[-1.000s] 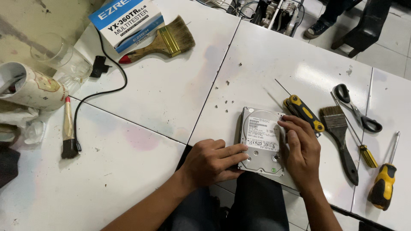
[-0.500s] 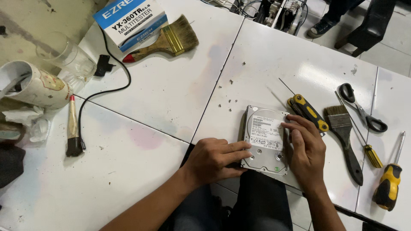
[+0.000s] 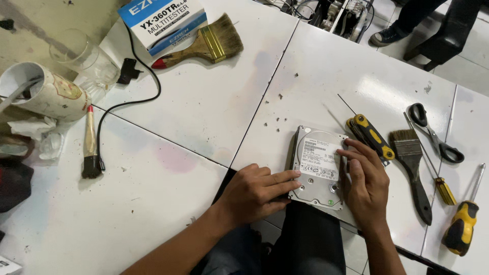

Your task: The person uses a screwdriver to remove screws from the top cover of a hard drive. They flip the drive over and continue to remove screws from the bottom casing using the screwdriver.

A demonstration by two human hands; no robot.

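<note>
Little has shifted since the earlier frames: both hands stay on the hard disk drive [image 3: 317, 167], and only the view has drifted a touch, with the right fingers spread slightly further over the drive's right edge. That drive lies flat, label up, in the lower middle of the frame, at the near edge of the white table [image 3: 204, 107] just above the person's lap, its long axis running from the lower edge of the frame up and slightly left. Lying palm down against its left side, the left hand [image 3: 257, 192] has its fingers stretched out flat, their tips on the lower left corner of the metal cover; it grips nothing. From the right, the right hand [image 3: 364, 184] rests with loosely spread fingers on the right edge and the white label, likewise pressing rather than clasping. So the drive sits between the two hands, touched by both, neither plainly nearer. Just right of the right hand lie a yellow-and-black folding tool [image 3: 370, 136], a dark paintbrush [image 3: 411, 170], scissors [image 3: 434, 133] and two yellow-handled screwdrivers [image 3: 463, 224]. In the upper left of the frame sit a blue-and-white cardboard box [image 3: 163, 23], a wide wooden-handled brush [image 3: 204, 45], a glass [image 3: 84, 58], a mug [image 3: 43, 94] and a small brush [image 3: 90, 145] beside a black cable [image 3: 137, 97].
</note>
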